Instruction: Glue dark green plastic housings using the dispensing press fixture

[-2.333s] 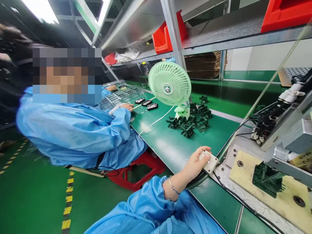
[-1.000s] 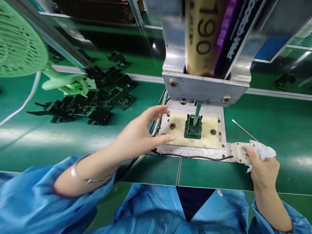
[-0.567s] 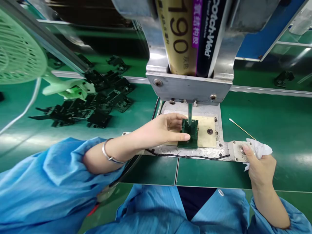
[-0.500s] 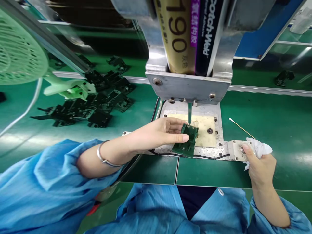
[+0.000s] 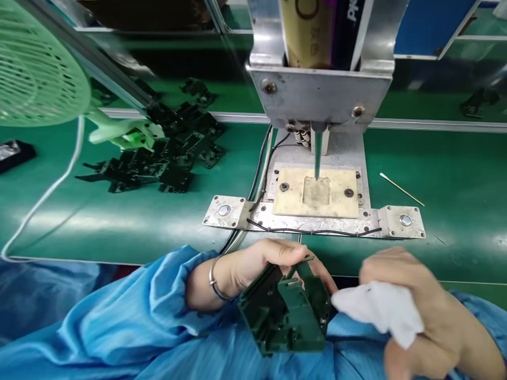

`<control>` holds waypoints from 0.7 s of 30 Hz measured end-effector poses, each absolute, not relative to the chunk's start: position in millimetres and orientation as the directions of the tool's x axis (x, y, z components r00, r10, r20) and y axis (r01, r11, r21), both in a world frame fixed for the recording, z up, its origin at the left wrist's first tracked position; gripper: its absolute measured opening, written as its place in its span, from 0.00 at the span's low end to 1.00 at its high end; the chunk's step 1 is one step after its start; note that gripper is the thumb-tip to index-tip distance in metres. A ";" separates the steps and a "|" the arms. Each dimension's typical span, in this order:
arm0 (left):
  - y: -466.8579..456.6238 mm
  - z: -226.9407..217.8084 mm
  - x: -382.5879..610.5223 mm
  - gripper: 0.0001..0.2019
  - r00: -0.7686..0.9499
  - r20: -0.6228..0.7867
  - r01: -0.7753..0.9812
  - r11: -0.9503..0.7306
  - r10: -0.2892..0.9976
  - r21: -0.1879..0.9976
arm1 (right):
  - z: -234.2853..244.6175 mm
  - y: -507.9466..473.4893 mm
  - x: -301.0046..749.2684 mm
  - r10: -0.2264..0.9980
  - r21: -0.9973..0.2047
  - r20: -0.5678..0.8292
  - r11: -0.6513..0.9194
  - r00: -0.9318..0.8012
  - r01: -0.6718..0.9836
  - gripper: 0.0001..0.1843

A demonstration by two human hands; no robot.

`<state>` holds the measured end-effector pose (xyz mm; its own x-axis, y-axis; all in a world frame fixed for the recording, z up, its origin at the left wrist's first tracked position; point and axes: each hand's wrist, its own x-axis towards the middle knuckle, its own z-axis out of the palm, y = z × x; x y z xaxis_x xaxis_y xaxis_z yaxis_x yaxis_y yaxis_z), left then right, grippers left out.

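Clamped in my left hand (image 5: 257,264) is the dark green plastic housing (image 5: 287,311), fingers over its upper edge and thumb side behind, open cavity facing up toward me. It now sits low, just above my lap and well clear of the bench. Half a second ago this same housing was only being tipped out of the fixture under the nozzle; before that it stood seated in the recess.

My right hand (image 5: 420,311) is closed around a white wipe (image 5: 378,309), and the wipe's near corner meets the right edge of the housing. Until now this hand rested at the right start button (image 5: 404,220) with the wipe bunched in it; it has left the button and come across to the part. The hand is blurred, so finer contact cannot be read.

Consequences, as judged:
1. The fixture plate (image 5: 317,192) is bare; its square recess (image 5: 316,191) is empty, with the dispensing needle (image 5: 317,158) standing raised above it.
2. The housing appears to have finished its dispensing cycle and to be at the wipe-down step.
3. Both buttons, including the left start button (image 5: 224,210), are untouched.

Further out, a pile of black parts (image 5: 158,158) lies at the left beside the green fan (image 5: 39,68), and a cotton swab (image 5: 401,189) lies to the right of the plate.
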<state>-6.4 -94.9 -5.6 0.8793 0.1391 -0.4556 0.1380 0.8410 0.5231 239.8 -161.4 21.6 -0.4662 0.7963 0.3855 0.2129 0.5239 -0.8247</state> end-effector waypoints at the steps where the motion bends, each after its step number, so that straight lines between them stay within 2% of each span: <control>1: -97.0 -5.5 -4.6 0.34 0.841 -0.511 0.138 0.842 0.178 0.521 | 26.5 -154.7 227.0 0.762 -0.826 0.393 0.539 -0.514 0.168 0.37; 3: -100.6 -2.7 -2.2 0.31 0.759 -0.602 0.149 0.835 0.247 0.530 | 27.3 -142.1 207.6 0.732 -0.831 0.395 0.542 -0.555 0.124 0.41; 5: -102.9 1.3 -1.1 0.31 0.718 -0.634 0.162 0.818 0.286 0.552 | 21.7 -134.9 198.2 0.719 -0.830 0.383 0.544 -0.579 0.127 0.42; 8: -102.8 5.0 -0.7 0.32 0.761 -0.581 0.198 0.750 0.289 0.631 | 14.0 -136.5 198.6 0.708 -0.816 0.380 0.559 -0.595 0.144 0.41; 13: -99.5 6.2 -0.7 0.34 0.841 -0.475 0.216 0.643 0.260 0.735 | 11.5 -155.2 213.3 0.762 -0.861 0.334 0.486 -0.554 0.150 0.38; 15: -100.1 8.1 0.1 0.36 0.858 -0.448 0.196 0.644 0.252 0.739 | 12.1 -162.0 220.8 0.802 -0.883 0.338 0.451 -0.492 0.128 0.35; 18: -103.3 11.3 3.3 0.34 0.888 -0.397 0.124 0.710 0.233 0.693 | 14.2 -166.4 227.9 0.865 -0.918 0.333 0.388 -0.375 0.079 0.26; 21: -107.0 11.1 7.2 0.32 0.862 -0.433 0.099 0.751 0.263 0.653 | 16.9 -160.7 221.6 0.863 -0.893 0.384 0.437 -0.328 0.106 0.23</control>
